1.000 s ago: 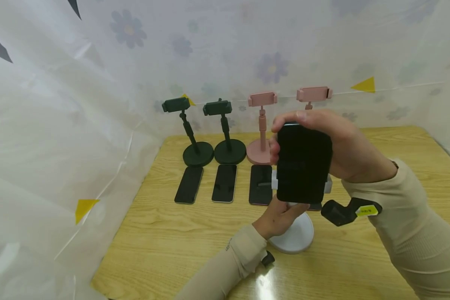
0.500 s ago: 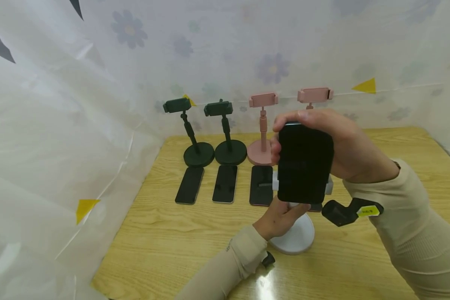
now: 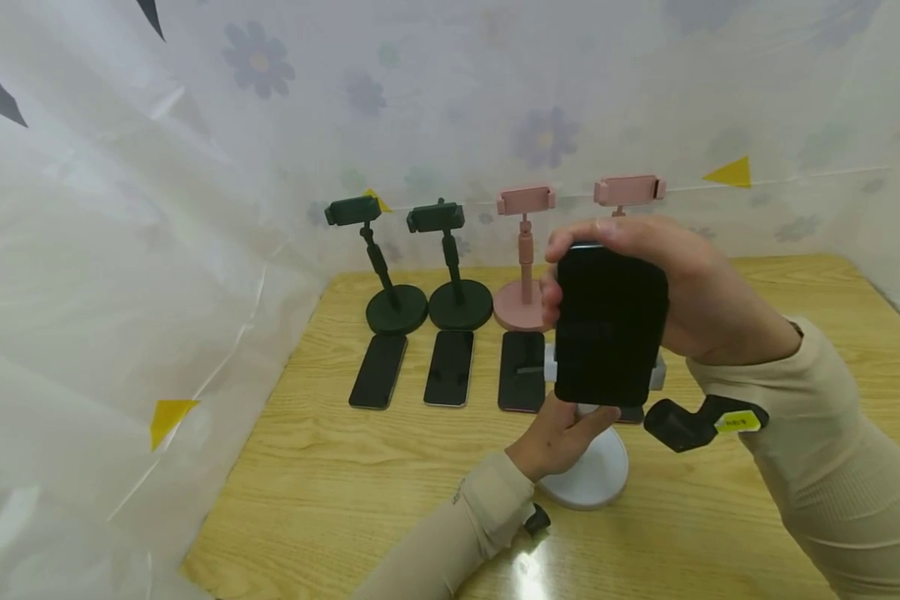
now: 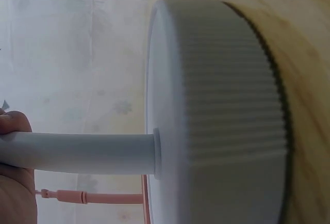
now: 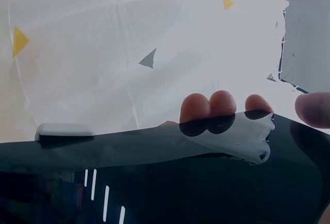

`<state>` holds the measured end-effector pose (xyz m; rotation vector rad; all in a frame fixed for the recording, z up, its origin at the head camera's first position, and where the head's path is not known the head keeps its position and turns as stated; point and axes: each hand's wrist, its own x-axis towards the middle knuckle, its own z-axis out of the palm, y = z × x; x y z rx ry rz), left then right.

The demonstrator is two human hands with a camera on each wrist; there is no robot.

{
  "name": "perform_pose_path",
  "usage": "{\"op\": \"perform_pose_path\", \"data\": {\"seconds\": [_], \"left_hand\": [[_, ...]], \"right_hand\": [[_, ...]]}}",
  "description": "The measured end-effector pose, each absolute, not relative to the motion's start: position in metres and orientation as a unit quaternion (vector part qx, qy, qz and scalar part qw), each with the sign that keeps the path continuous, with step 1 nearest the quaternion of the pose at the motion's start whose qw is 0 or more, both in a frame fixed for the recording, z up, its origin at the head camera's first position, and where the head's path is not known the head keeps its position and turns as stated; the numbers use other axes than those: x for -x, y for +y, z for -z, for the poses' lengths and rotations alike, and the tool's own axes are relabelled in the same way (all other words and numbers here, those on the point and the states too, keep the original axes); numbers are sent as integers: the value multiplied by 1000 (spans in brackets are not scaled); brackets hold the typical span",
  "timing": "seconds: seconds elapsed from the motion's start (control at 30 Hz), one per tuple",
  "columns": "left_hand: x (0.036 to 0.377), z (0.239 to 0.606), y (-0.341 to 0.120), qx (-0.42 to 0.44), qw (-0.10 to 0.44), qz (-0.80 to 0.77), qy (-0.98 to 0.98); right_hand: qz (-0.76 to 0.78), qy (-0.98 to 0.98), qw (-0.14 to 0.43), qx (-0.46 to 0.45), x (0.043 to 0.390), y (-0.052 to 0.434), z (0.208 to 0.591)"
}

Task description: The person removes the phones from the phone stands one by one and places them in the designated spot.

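Note:
A black-screened phone stands upright in the clamp of a white phone stand. My right hand grips the phone from behind, its fingers wrapping round the top and left edge. In the right wrist view, fingertips show over the phone's far edge. Below the phone, my left hand holds the stand's post. The left wrist view shows that white post in the grasp and the ribbed round base on the table.
Two dark green phone stands and two pink ones line the back of the wooden table. Several phones lie flat in front of them, one mostly hidden behind the white stand. A patterned curtain hangs behind.

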<state>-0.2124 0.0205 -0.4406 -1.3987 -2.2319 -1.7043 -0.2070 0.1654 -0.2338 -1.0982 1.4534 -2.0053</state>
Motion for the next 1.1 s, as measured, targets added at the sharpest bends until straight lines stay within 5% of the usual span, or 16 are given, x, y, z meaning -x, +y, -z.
{"op": "perform_pose_path", "data": {"seconds": [1.1], "left_hand": [[215,442,20,448,6,530,-720]], "right_hand": [[723,544,193,379,208,162,227]]}}
